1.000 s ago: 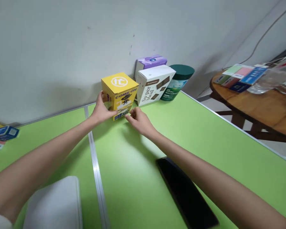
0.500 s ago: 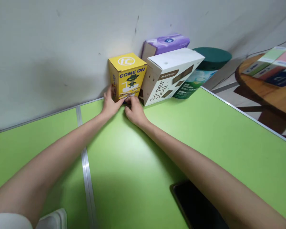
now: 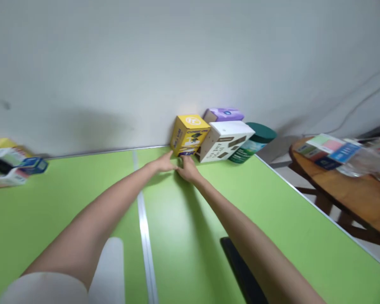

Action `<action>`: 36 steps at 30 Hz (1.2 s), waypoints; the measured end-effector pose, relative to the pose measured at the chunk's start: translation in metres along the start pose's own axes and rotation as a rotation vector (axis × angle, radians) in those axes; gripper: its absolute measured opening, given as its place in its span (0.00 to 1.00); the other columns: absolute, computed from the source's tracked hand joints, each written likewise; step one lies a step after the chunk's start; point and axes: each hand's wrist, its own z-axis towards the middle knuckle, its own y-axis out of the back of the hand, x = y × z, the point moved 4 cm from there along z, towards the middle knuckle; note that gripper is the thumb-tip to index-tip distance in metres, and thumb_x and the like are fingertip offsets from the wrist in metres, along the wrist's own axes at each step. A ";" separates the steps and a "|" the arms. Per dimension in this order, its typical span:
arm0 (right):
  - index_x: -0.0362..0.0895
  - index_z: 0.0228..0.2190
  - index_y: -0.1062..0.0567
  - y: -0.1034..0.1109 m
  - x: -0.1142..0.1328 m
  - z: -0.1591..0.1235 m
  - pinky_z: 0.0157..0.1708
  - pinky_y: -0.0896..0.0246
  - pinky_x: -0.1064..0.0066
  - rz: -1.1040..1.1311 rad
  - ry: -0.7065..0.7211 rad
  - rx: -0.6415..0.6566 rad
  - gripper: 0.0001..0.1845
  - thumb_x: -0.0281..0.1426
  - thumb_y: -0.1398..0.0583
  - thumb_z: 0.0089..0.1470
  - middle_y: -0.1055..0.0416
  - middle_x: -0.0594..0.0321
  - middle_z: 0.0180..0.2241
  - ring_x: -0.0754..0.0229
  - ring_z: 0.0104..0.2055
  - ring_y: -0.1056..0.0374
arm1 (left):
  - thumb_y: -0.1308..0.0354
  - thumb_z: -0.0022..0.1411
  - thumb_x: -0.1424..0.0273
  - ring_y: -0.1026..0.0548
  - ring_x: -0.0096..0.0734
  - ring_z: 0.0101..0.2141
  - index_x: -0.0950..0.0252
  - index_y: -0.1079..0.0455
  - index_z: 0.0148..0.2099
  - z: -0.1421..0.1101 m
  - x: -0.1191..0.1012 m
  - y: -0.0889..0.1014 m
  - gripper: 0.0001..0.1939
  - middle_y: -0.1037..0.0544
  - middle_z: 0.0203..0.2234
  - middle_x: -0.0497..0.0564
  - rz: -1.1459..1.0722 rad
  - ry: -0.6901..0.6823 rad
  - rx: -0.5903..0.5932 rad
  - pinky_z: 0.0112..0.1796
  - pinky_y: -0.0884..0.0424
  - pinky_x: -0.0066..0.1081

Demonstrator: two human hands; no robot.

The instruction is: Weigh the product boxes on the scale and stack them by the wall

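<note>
The yellow box stands upright at the back of the green table, close to the wall. It looks to me like stiff printed card: probably fairly light, smooth enough to slip a little, with corners that could dent. I'd take it by two opposite sides, below the middle, and not press on the faces.

The left hand is at its lower left, thumb and fingers spread apart, not wrapped around it. The right hand is at the foot of the front face; its fingertips are partly hidden, so I can't tell whether they grip.

Just to the right is a white box, with a purple pack behind it and a green-lidded tub beside it. Nearer, a dark flat object lies partly under the right forearm. Far left sit small cartons; off to the right is a wooden table.
</note>
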 end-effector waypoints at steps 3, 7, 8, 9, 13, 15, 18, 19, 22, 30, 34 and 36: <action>0.38 0.46 0.31 -0.009 0.051 -0.034 0.55 0.46 0.47 -0.045 0.133 0.196 0.26 0.24 0.41 0.41 0.31 0.44 0.47 0.39 0.56 0.40 | 0.36 0.43 0.76 0.39 0.60 0.59 0.76 0.45 0.63 -0.068 -0.004 0.009 0.44 0.41 0.61 0.74 0.031 0.111 0.059 0.56 0.39 0.48; 0.34 0.46 0.29 -0.023 0.148 -0.091 0.56 0.44 0.54 -0.053 0.405 0.471 0.25 0.23 0.39 0.42 0.31 0.40 0.50 0.40 0.55 0.37 | 0.44 0.49 0.81 0.36 0.44 0.59 0.71 0.44 0.64 -0.177 -0.008 0.038 0.38 0.37 0.61 0.64 0.038 0.152 0.021 0.56 0.37 0.36; 0.32 0.46 0.29 -0.026 0.175 -0.105 0.54 0.42 0.54 -0.076 0.476 0.536 0.23 0.24 0.39 0.44 0.30 0.39 0.49 0.41 0.53 0.35 | 0.44 0.51 0.81 0.34 0.43 0.57 0.70 0.42 0.62 -0.205 -0.010 0.049 0.35 0.34 0.59 0.63 0.054 0.151 -0.009 0.55 0.36 0.36; 0.31 0.45 0.29 -0.029 0.201 -0.118 0.51 0.39 0.54 -0.110 0.537 0.598 0.21 0.24 0.40 0.47 0.30 0.39 0.48 0.41 0.51 0.33 | 0.45 0.53 0.79 0.31 0.43 0.55 0.70 0.38 0.60 -0.231 -0.011 0.062 0.30 0.30 0.56 0.62 0.077 0.150 -0.039 0.53 0.34 0.37; 0.34 0.43 0.28 -0.046 0.295 -0.154 0.37 0.34 0.60 -0.189 0.713 0.770 0.15 0.26 0.44 0.54 0.26 0.44 0.42 0.48 0.38 0.27 | 0.50 0.58 0.77 0.25 0.41 0.45 0.69 0.31 0.50 -0.325 -0.007 0.110 0.17 0.22 0.44 0.59 0.155 0.157 -0.133 0.45 0.30 0.39; 0.35 0.40 0.26 -0.059 0.334 -0.162 0.34 0.35 0.64 -0.154 0.791 0.817 0.11 0.25 0.43 0.54 0.25 0.47 0.40 0.52 0.35 0.27 | 0.52 0.56 0.80 0.25 0.40 0.44 0.68 0.33 0.51 -0.363 0.002 0.129 0.20 0.22 0.42 0.58 0.131 0.201 -0.199 0.43 0.29 0.37; 0.36 0.37 0.25 -0.084 0.375 -0.169 0.34 0.36 0.68 -0.074 0.834 0.944 0.09 0.24 0.43 0.54 0.24 0.50 0.38 0.56 0.35 0.29 | 0.53 0.53 0.82 0.25 0.38 0.43 0.66 0.36 0.52 -0.409 0.018 0.145 0.24 0.22 0.42 0.56 0.049 0.293 -0.283 0.41 0.29 0.35; 0.36 0.37 0.25 -0.093 0.383 -0.170 0.34 0.36 0.69 -0.042 0.821 1.007 0.09 0.25 0.43 0.54 0.24 0.51 0.38 0.56 0.36 0.29 | 0.53 0.53 0.82 0.25 0.38 0.43 0.66 0.37 0.53 -0.420 0.022 0.148 0.24 0.22 0.42 0.55 0.024 0.320 -0.288 0.41 0.29 0.35; 0.36 0.41 0.25 -0.119 0.397 -0.171 0.36 0.36 0.67 0.093 0.738 1.239 0.13 0.26 0.42 0.53 0.24 0.52 0.40 0.55 0.38 0.29 | 0.52 0.56 0.80 0.24 0.38 0.44 0.65 0.38 0.55 -0.442 0.033 0.158 0.23 0.22 0.44 0.56 -0.038 0.381 -0.182 0.41 0.29 0.34; 0.41 0.59 0.40 -0.182 0.418 -0.108 0.54 0.39 0.55 0.600 0.353 0.895 0.33 0.33 0.41 0.52 0.34 0.48 0.56 0.50 0.56 0.36 | 0.49 0.51 0.83 0.25 0.36 0.45 0.62 0.33 0.54 -0.446 0.091 0.294 0.28 0.23 0.46 0.53 -0.024 0.372 -0.692 0.48 0.30 0.37; 0.44 0.62 0.47 -0.211 0.449 -0.060 0.59 0.46 0.53 0.796 0.193 0.603 0.39 0.27 0.43 0.49 0.42 0.50 0.62 0.50 0.63 0.45 | 0.49 0.49 0.86 0.38 0.38 0.60 0.66 0.43 0.62 -0.454 0.141 0.370 0.37 0.38 0.61 0.60 0.051 0.407 -1.457 0.59 0.42 0.37; 0.43 0.61 0.47 -0.227 0.462 -0.042 0.58 0.45 0.52 0.818 0.165 0.555 0.38 0.26 0.45 0.49 0.39 0.51 0.60 0.49 0.61 0.42 | 0.45 0.45 0.87 0.45 0.41 0.64 0.68 0.47 0.64 -0.448 0.165 0.391 0.42 0.45 0.65 0.62 0.026 0.494 -1.479 0.62 0.49 0.37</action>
